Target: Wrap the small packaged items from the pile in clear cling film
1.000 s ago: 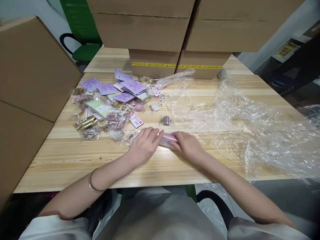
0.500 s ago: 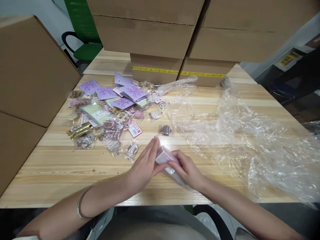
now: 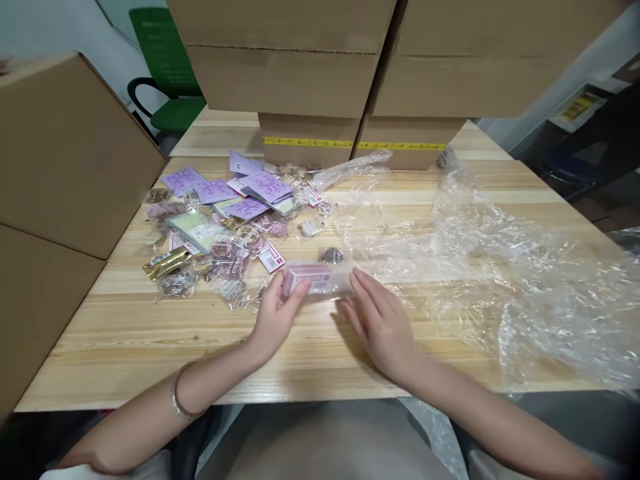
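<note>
In the head view, the left hand (image 3: 274, 315) is pinching the left end of a small clear-wrapped pink packet (image 3: 313, 279) between thumb and fingers, holding it just above the bench (image 3: 150, 333), near the middle of the near half. The right hand (image 3: 381, 320) is lying released, fingers straight and flat, fingertips just beside the packet's right end; whether they are touching the wrapper cannot be told.

The packet is looking light and fairly stiff, a flat little block inside glossy film, so it is probably slippery; its short ends seem the surest places to grip.

To the far left, a scatter of small packaged trinkets (image 3: 220, 253) and purple cards (image 3: 267, 187) is lying close by, its nearest pieces just beside the left hand. To the right, a wide sheet of crumpled clear plastic film (image 3: 500, 267) is spreading to the bench's right edge, starting near the right hand. Cardboard boxes (image 3: 310, 73) are closing the far side, and another large carton (image 3: 65, 153) is walling the left. Bare wood is lying open toward the near edge, below both hands.
</note>
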`<state>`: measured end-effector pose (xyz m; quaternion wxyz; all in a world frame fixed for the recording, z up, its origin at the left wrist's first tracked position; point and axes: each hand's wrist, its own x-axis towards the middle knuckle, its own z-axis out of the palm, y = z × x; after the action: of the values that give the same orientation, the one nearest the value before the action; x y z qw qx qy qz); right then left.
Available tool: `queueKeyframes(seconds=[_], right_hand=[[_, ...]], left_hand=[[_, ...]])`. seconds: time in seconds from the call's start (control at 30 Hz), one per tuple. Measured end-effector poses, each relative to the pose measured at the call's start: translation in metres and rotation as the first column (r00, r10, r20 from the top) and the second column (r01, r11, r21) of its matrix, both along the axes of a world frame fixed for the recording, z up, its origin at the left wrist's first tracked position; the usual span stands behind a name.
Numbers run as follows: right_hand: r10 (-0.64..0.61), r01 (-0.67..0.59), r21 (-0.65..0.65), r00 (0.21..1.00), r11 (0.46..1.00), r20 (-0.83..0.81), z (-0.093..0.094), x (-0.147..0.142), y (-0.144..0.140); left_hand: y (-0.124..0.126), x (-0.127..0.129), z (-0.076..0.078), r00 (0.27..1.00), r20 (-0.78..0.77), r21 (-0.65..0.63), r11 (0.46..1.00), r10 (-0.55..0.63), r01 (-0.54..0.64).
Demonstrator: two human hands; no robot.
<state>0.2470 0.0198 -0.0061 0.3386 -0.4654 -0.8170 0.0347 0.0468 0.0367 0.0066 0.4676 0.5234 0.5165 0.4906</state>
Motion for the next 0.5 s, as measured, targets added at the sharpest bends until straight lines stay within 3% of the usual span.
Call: queueKeyframes(seconds=[0.07,0.17,0.23,0.37,0.5], right_hand=[[0.086,-0.103,-0.187,0.992,0.977,-0.097,0.003,-0.011,-0.003],[0.065,-0.223,-0.43,0.933,0.875,-0.353,0.006,-0.029,-0.004],[-0.015,-0.266,-0.485,0.866,0.833,-0.5,0.008,-0.039,-0.002],[-0.13,-0.323,-0.533,0.752,0.782,-0.647,0.016,-0.048,0.005],[-0.196,-0.488,-0.559,0.61,0.67,-0.768,0.026,-0.038,0.011]], left_hand=[[-0.001,0.004,0.001,0.998,0.033,0.06,0.996,0.062,-0.064],[-0.003,0.011,-0.003,0.992,0.093,0.104,0.99,0.084,-0.093],[-0.004,0.015,-0.006,0.99,0.126,0.116,0.99,0.061,-0.076],[-0.004,0.015,-0.008,0.983,0.181,0.092,0.996,0.0,-0.017],[-0.001,0.013,-0.004,0.972,0.228,-0.01,0.998,-0.056,0.06]])
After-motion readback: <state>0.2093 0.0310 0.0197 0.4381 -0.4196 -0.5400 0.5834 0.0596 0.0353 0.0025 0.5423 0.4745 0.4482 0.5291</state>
